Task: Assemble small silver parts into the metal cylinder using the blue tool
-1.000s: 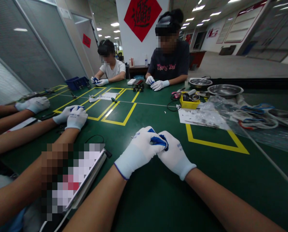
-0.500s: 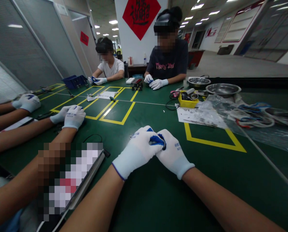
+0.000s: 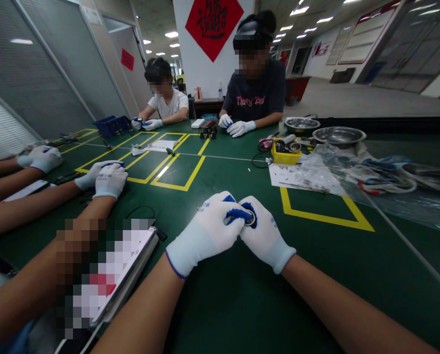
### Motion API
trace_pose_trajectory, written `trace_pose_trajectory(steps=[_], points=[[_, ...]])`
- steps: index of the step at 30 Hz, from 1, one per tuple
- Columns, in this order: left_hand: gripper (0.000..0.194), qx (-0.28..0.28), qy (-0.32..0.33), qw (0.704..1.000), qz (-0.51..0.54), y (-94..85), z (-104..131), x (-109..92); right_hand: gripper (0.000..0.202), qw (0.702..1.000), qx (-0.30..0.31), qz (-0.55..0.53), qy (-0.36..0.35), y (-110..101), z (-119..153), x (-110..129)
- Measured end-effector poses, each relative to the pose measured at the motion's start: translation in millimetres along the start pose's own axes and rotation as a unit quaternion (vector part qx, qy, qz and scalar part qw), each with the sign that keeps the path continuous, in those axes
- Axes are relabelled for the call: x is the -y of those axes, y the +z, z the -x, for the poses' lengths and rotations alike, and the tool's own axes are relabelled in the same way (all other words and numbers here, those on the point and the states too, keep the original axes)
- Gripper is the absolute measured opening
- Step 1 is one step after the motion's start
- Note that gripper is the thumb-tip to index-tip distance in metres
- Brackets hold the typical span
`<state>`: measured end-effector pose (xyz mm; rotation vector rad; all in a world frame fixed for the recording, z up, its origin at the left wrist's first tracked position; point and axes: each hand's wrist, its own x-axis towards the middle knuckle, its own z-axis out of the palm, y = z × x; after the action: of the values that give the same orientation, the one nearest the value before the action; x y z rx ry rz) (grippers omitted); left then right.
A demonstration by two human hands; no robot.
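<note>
My two gloved hands meet above the green table [image 3: 223, 314]. A small round metal part with a ring-like rim [image 3: 249, 218] shows between them. My right hand [image 3: 266, 233] is closed around this part, its fingers curled under and mostly hidden. My left hand [image 3: 208, 228] is closed too, its blue-coated thumb and fingertips pinching at the near side of the ring. Most of the part is covered by the gloves. A tiny shiny piece [image 3: 198, 208] lies on the table just left of my left hand.
A phone-like screen device [image 3: 131, 275] lies left of my left forearm, beside a co-worker's gloved hands [image 3: 111, 179]. Yellow tape [image 3: 326, 219] marks the table. A yellow bin [image 3: 286, 153], metal bowls [image 3: 339, 136] and cables [image 3: 385, 174] sit at right. Two people work opposite.
My hands have turned slightly apart, so the ring's rim now shows more between them. My left thumb has shifted against it. The view has moved a little.
</note>
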<state>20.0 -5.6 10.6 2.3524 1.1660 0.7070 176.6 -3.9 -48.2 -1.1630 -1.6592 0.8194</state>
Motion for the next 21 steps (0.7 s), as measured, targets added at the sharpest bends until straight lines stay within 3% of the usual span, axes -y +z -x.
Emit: trace_pose_trajectory(steps=[9, 21], points=[[0.014, -0.028, 0.047, 0.998, -0.041, -0.2, 3.4, 1.0, 0.014, 1.000, -0.003, 0.004, -0.013, -1.0, -0.1, 0.2], [0.015, -0.007, 0.088, 0.987, -0.136, -4.8, 5.0, -5.4, 0.013, 1.000, -0.003, 0.014, -0.021, -1.9, 0.4, 2.2]])
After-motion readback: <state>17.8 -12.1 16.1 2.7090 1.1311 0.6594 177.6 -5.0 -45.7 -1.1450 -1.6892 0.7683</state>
